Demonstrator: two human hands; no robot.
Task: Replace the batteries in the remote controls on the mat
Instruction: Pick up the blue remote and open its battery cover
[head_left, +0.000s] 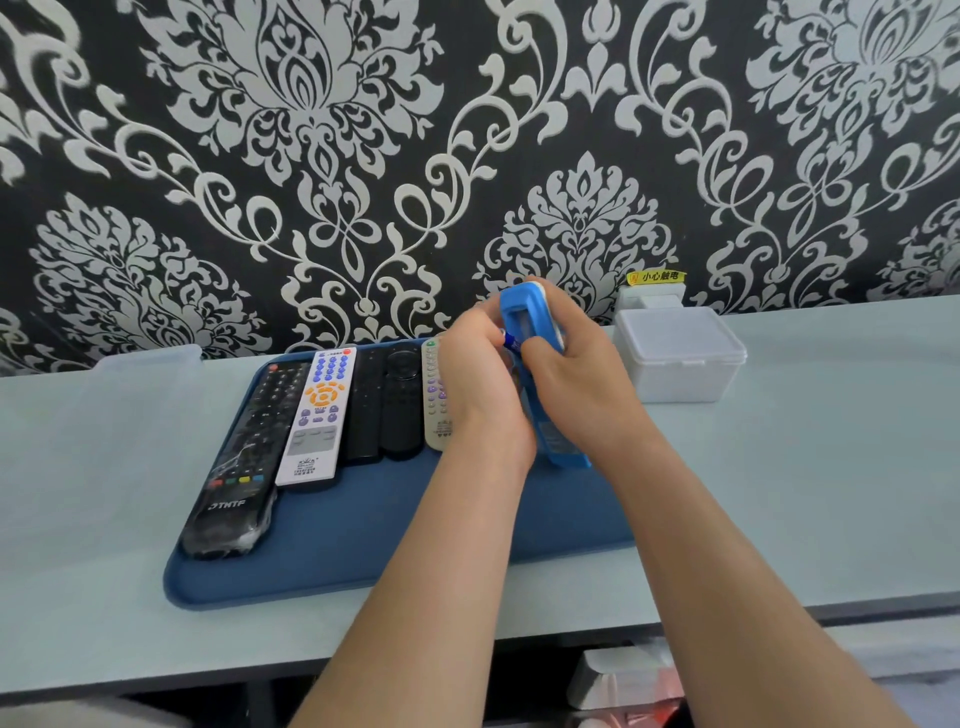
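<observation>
Looking down past my forearms, nearest me is the blue mat (363, 551) on the pale table (805, 493), its front strip bare.

Above its middle I hold the blue remote (558, 447) raised and tilted, back towards me, the battery bay uncovered near its top. My right hand (576, 369) is wrapped around its body. My left hand (478, 374) pinches what looks like a small battery (506, 339) at the edge of that bay.

I judge the remote light and rigid inside a soft rubbery sleeve, so it grips well. The waist, below the bay, is the best place to hold it, which keeps my fingers clear of the opening. The battery is small, smooth and likely to slip or roll, so I would pinch it by its sides and seat it end-first.

Further back, five remotes lie side by side on the mat's left half:
- one long black remote (244, 452)
- one white remote (317, 415) with orange keys
- one slim black remote (363, 410)
- one black remote with a round pad (402, 400)
- one grey remote (435, 400), partly behind my wrist

With the one I hold, that makes six. I can see one battery.

Beyond the mat are two clear plastic boxes: one lidded box (680, 358) on the right and one box (148, 358) on the left. A yellow label (655, 277) sits against the patterned wall (363, 156).
</observation>
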